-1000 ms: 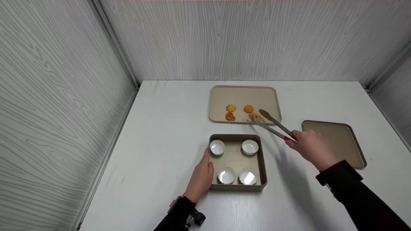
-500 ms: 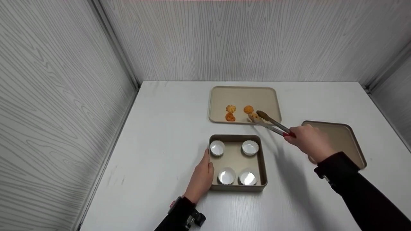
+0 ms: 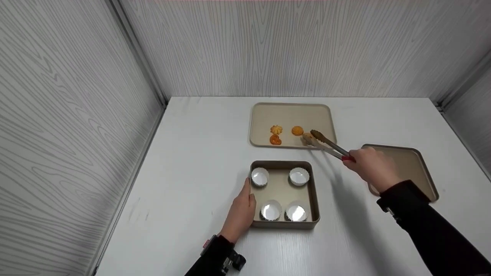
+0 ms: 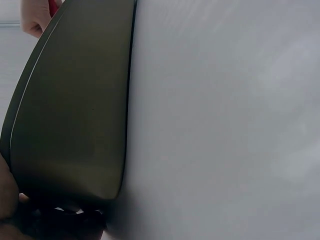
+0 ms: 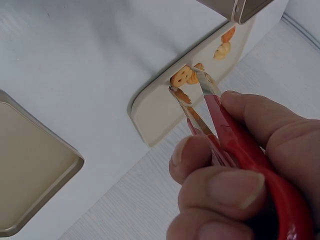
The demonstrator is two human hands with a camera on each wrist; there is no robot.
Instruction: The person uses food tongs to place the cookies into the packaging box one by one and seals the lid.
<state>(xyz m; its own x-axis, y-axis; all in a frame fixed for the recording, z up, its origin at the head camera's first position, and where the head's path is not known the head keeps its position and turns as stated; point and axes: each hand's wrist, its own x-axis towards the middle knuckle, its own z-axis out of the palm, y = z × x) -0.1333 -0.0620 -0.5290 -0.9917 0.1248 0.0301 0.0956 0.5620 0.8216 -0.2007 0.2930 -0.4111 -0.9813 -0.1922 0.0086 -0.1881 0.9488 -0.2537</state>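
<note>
My right hand grips red-handled metal tongs, whose tips are spread about a round cookie with holes. In the head view one tip partly covers this cookie; whether both tips touch it I cannot tell. It sits by the front edge of a beige tray, near a swirled cookie, a flower-shaped cookie and a pretzel. My left hand holds the left wall of a square tin, thumb at the rim. Several white paper cups stand inside it.
Another tray, darker-rimmed, lies at the right, partly behind my right hand. A wood-grain panel rises at the table's back edge, with a side panel at the left. The white table bears everything.
The tong tips drew closer together at first. Since then they have shifted slightly right, and the round cookie has moved a little right with them. My left hand and the tin have stayed put.
</note>
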